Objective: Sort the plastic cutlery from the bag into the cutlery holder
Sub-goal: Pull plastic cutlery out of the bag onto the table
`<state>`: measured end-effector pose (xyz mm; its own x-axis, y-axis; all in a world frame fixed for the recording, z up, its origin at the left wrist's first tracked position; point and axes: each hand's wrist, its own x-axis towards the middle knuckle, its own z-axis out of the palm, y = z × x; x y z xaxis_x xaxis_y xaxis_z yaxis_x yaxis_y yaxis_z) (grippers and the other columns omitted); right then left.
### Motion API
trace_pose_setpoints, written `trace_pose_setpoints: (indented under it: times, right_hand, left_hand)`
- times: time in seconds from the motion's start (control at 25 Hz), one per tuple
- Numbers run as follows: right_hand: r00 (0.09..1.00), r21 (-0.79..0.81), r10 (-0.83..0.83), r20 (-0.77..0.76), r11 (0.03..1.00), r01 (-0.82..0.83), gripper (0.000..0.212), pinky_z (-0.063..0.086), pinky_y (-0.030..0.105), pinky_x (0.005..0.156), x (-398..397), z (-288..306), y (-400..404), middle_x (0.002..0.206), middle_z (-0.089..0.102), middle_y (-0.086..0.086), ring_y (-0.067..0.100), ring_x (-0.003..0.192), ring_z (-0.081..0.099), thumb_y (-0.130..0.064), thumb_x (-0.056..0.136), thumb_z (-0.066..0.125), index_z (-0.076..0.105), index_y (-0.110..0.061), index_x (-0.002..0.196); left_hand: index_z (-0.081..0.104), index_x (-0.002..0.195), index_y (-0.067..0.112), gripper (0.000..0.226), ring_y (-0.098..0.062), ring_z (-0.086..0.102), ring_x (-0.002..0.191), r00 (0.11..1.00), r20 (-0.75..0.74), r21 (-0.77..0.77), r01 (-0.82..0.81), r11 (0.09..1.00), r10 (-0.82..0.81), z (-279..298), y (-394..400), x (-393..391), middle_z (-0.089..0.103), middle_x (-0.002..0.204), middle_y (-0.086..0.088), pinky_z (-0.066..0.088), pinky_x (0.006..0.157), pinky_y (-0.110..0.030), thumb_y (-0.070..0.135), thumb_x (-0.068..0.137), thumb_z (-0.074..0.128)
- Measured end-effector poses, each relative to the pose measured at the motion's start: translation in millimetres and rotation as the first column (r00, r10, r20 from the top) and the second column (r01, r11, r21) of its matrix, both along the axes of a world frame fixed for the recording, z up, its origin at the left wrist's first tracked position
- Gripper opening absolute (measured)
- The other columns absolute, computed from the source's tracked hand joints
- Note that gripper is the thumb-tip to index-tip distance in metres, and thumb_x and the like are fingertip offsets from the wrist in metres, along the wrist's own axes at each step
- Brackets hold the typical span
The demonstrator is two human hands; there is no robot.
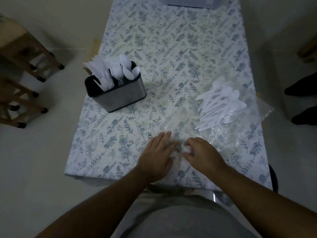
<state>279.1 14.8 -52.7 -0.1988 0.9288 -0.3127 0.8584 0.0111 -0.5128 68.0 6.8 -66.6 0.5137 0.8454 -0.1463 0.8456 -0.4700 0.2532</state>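
Observation:
A clear plastic bag [243, 134] lies on the right half of the table with a pile of white plastic cutlery [221, 105] inside it. At the left, a grey metal cutlery holder [120, 97] stands with several white knives, forks and spoons upright in it. My left hand [157, 157] lies flat, fingers spread, on the near edge of the bag. Beside it, my right hand [200, 153] has its fingers curled and pinches the crumpled mouth of the bag between the two hands.
The table wears a floral cloth [171, 48]. A clear container [188, 2] sits at the far end. Wooden stools [20, 69] stand on the floor at the left. Someone's dark shoes [301, 103] show at the right.

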Motion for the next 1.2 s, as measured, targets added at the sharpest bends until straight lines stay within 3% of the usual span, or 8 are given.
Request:
trace_pose_setpoints:
  times: [0.12,0.36,0.52,0.68,0.88,0.96,1.08,1.2]
  right_hand:
    - [0.999,0.015,-0.032,-0.003,0.999,0.032,0.012,0.053,0.034,0.075,-9.3,-0.3,1.6,0.093,0.067,0.000,0.018,0.086,0.064,-0.024,0.096,0.060,0.068,-0.016,0.099]
    - [0.987,-0.038,-0.129,-0.093,0.991,0.126,0.011,0.053,0.036,0.065,-17.3,-0.3,-4.3,0.078,0.058,-0.004,0.015,0.070,0.058,-0.020,0.096,0.059,0.058,-0.019,0.085]
    - [0.997,-0.042,-0.057,-0.060,0.998,0.055,0.010,0.048,0.031,0.063,-16.1,1.5,-2.2,0.076,0.057,-0.006,0.012,0.070,0.056,-0.020,0.092,0.062,0.060,-0.018,0.084]
    - [0.920,-0.083,-0.361,-0.150,0.932,0.352,0.013,0.047,0.028,0.054,-7.3,6.1,5.5,0.068,0.061,0.000,0.013,0.057,0.055,-0.016,0.097,0.060,0.061,-0.015,0.084]
    - [0.989,-0.135,-0.123,-0.080,0.985,0.111,0.003,0.047,0.021,0.061,-3.5,18.8,9.4,0.072,0.062,-0.010,0.006,0.065,0.060,-0.017,0.092,0.070,0.069,-0.019,0.091]
    - [0.960,-0.049,-0.250,-0.129,0.968,0.245,0.010,0.052,0.022,0.058,3.6,26.2,15.9,0.066,0.064,-0.010,0.004,0.059,0.060,-0.013,0.086,0.074,0.067,-0.019,0.081]
    - [0.855,0.104,-0.467,-0.228,0.861,0.498,0.015,0.042,0.011,0.051,8.8,38.3,20.4,0.062,0.060,-0.008,0.002,0.054,0.054,-0.010,0.084,0.073,0.063,-0.018,0.076]
    - [0.950,-0.018,-0.267,-0.165,0.963,0.268,0.015,0.054,0.031,0.053,-3.3,41.6,14.4,0.057,0.058,-0.006,0.008,0.051,0.056,-0.012,0.087,0.071,0.063,-0.024,0.083]
  left_hand:
    - [0.050,0.144,0.012,0.059,-0.032,0.041,0.140,0.993,0.100,-0.015,0.059,0.998,-0.057,-4.1,-14.9,-3.3,0.049,0.148,-0.014,0.041,0.113,-0.047,0.027,0.087,0.050]
    - [0.052,0.142,0.012,0.062,-0.030,0.047,0.131,0.992,0.060,0.031,0.111,0.993,-0.112,-6.1,-16.5,-5.5,0.054,0.140,-0.011,0.040,0.108,-0.047,0.030,0.083,0.055]
    - [0.059,0.133,0.014,0.054,-0.031,0.045,0.136,0.989,0.030,0.021,0.141,0.990,-0.141,-3.5,-10.1,-5.6,0.056,0.140,-0.011,0.039,0.111,-0.049,0.031,0.082,0.052]
    - [0.055,0.136,0.010,0.057,-0.032,0.047,0.135,0.987,0.054,-0.014,0.150,0.989,-0.149,1.0,-5.1,-1.2,0.057,0.137,-0.012,0.043,0.108,-0.048,0.033,0.084,0.052]
    - [0.042,0.147,0.012,0.069,-0.037,0.038,0.140,0.978,-0.048,-0.015,0.200,0.980,-0.201,6.9,-2.0,8.3,0.047,0.143,-0.020,0.038,0.113,-0.049,0.044,0.087,0.048]
    - [0.036,0.152,0.013,0.073,-0.037,0.030,0.147,0.982,-0.015,-0.047,0.187,0.981,-0.188,7.5,-2.1,2.5,0.037,0.154,-0.021,0.034,0.116,-0.049,0.042,0.086,0.046]
    - [0.038,0.152,0.016,0.071,-0.036,0.025,0.149,0.987,-0.009,-0.065,0.160,0.985,-0.161,8.4,-2.1,-0.7,0.037,0.157,-0.018,0.029,0.117,-0.056,0.047,0.089,0.042]
    - [0.032,0.154,0.032,0.069,-0.041,0.031,0.145,0.980,-0.047,-0.042,0.194,0.980,-0.196,10.4,-2.5,3.8,0.040,0.154,-0.018,0.027,0.116,-0.061,0.054,0.090,0.042]
